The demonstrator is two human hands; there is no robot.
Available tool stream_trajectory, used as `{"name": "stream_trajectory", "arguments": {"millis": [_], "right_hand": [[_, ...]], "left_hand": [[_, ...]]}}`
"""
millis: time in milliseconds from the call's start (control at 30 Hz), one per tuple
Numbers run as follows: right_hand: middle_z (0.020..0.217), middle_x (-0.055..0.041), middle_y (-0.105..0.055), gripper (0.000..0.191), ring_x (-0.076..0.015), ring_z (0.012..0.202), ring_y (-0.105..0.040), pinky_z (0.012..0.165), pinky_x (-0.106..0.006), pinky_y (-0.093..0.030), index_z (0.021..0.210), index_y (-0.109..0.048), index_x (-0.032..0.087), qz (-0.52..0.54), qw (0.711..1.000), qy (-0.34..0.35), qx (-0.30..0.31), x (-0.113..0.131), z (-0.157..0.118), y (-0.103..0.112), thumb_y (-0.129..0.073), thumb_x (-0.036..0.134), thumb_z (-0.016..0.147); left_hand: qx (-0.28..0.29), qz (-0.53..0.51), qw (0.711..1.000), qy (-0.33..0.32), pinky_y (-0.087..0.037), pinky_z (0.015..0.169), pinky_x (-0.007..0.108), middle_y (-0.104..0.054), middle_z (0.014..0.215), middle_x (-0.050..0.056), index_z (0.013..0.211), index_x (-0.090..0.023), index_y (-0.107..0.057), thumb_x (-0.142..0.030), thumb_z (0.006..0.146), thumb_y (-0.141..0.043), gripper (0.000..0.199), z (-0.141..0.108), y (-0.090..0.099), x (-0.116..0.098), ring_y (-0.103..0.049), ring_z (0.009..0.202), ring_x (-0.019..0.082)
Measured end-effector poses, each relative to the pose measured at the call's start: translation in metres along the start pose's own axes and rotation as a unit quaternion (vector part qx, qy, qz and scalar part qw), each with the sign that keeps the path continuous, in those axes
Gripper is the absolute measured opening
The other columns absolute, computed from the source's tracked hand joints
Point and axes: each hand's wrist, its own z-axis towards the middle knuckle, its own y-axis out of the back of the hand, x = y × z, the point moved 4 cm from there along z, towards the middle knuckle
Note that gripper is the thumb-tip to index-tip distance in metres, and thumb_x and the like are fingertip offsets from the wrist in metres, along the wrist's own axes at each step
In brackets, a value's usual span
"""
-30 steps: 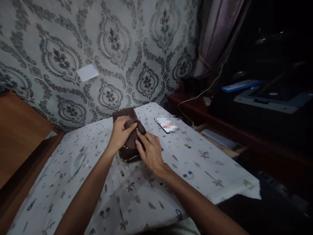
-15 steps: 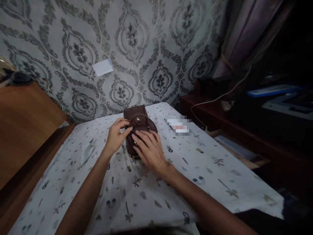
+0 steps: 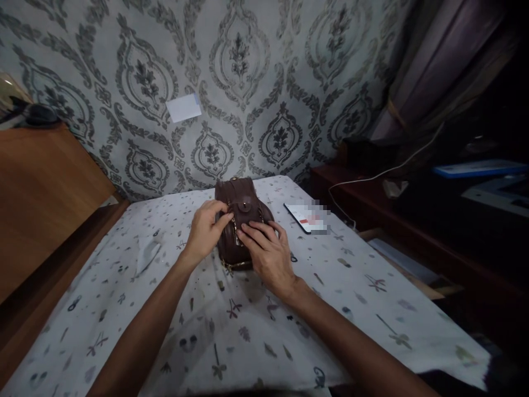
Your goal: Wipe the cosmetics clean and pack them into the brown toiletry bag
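A dark brown handbag [image 3: 236, 255] lies on the patterned cloth, with gold-coloured metal trim and a rounded tab carrying a small stud on its front. Along the left of its front runs a gold zipper [image 3: 236, 227]. My left hand [image 3: 208, 227] is at the bag's left side, thumb and forefinger brought together at the upper end of that zipper; what exactly sits between the fingertips is hidden. Resting on the bag's front and right side is my right hand [image 3: 270, 255], its fingers stretched out and slightly apart, covering part of the front.
A phone [image 3: 303, 218] with a lit, partly blurred screen lies right of the bag. A wooden board [image 3: 49, 187] stands at the left. Behind the cloth [image 3: 198, 342] rises a patterned wall with a white card [image 3: 183, 108]. A white cable [image 3: 372, 180] crosses dark furniture at the right.
The view has shifted slightly. My right hand's fingertips have slid right across the bag's front, and more of the gold zipper shows. My left hand stays at the bag's left side.
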Motion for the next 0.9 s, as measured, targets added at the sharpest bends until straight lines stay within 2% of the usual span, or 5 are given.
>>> {"name": "stream_trajectory", "arguments": {"millis": [133,500,733,900], "right_hand": [[0.123,-0.0046,-0.073,0.031,-0.0228,0.118,-0.056,0.110,-0.046,-0.029,0.121,-0.067,0.020,0.008,1.000,-0.009,-0.002,0.003,-0.001,-0.001,-0.054,0.012,0.094],[0.128,-0.0079,-0.070,0.042,-0.0247,0.119,-0.053,0.110,-0.047,-0.026,0.133,-0.061,0.017,-0.039,0.999,-0.008,0.035,0.010,-0.002,-0.002,-0.050,0.013,0.092],[0.122,-0.0088,-0.071,0.041,-0.0262,0.117,-0.050,0.109,-0.048,-0.027,0.129,-0.065,0.015,-0.064,0.997,-0.016,0.044,0.014,0.003,-0.003,-0.053,0.012,0.089],[0.124,-0.0101,-0.070,0.043,-0.0273,0.120,-0.048,0.111,-0.050,-0.026,0.130,-0.063,0.015,-0.056,0.997,-0.021,0.042,0.014,0.001,-0.006,-0.052,0.011,0.089]], "left_hand": [[0.011,0.027,0.999,0.026,-0.043,0.080,0.033,-0.063,0.078,0.001,0.074,-0.023,-0.057,-0.027,0.086,-0.057,0.013,-0.001,0.000,-0.002,-0.058,0.085,0.022],[0.013,0.019,1.000,0.020,-0.041,0.079,0.033,-0.062,0.076,0.001,0.073,-0.023,-0.059,-0.028,0.086,-0.058,0.014,-0.003,0.001,-0.003,-0.056,0.085,0.022],[0.009,-0.008,0.998,0.060,-0.041,0.077,0.032,-0.062,0.079,0.001,0.074,-0.021,-0.062,-0.030,0.083,-0.060,0.012,0.002,0.003,0.007,-0.058,0.081,0.020],[0.009,-0.001,0.999,0.050,-0.042,0.076,0.032,-0.062,0.076,0.000,0.072,-0.022,-0.060,-0.026,0.083,-0.060,0.012,0.003,0.003,0.004,-0.057,0.081,0.020]]}}
